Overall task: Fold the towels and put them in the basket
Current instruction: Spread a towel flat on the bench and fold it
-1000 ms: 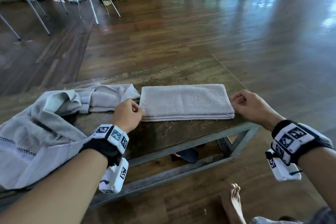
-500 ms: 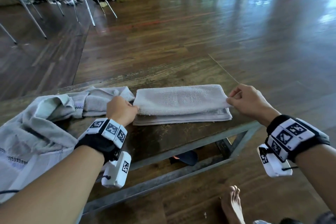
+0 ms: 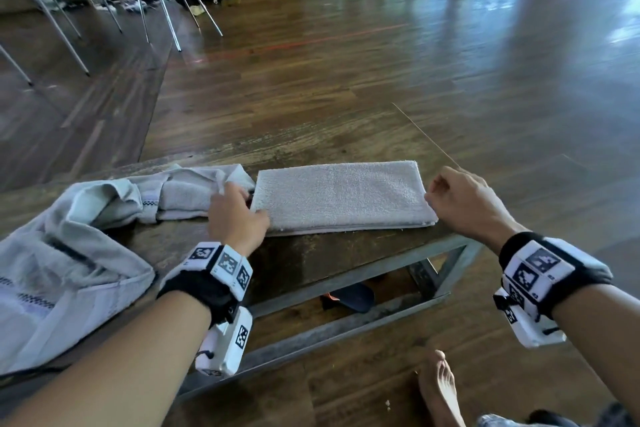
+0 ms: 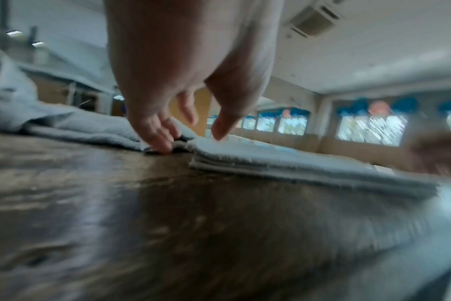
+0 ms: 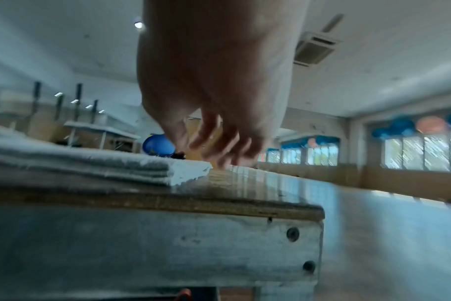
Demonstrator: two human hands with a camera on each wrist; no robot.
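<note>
A grey folded towel [image 3: 341, 196] lies flat in several layers on the wooden table [image 3: 311, 260]. My left hand [image 3: 239, 218] is at its left end. In the left wrist view its fingertips [image 4: 160, 144] touch the table beside the towel [image 4: 283, 160] and the thumb hovers just above it. My right hand [image 3: 460, 201] hangs at the towel's right end with loosely curled fingers [image 5: 219, 150], holding nothing, beside the towel's corner [image 5: 188, 171]. No basket is in view.
Crumpled pale towels [image 3: 69, 253] with dark stitched stripes cover the table's left part and reach the folded towel's left end. The table's right edge [image 5: 296, 207] is close to my right hand. A dark object [image 3: 349, 296] lies under the metal frame. A bare foot [image 3: 440, 388] stands at the lower right.
Half a second ago both hands held the towel's upper layers lifted by the ends. Now the layers lie flat and both hands have let go.
</note>
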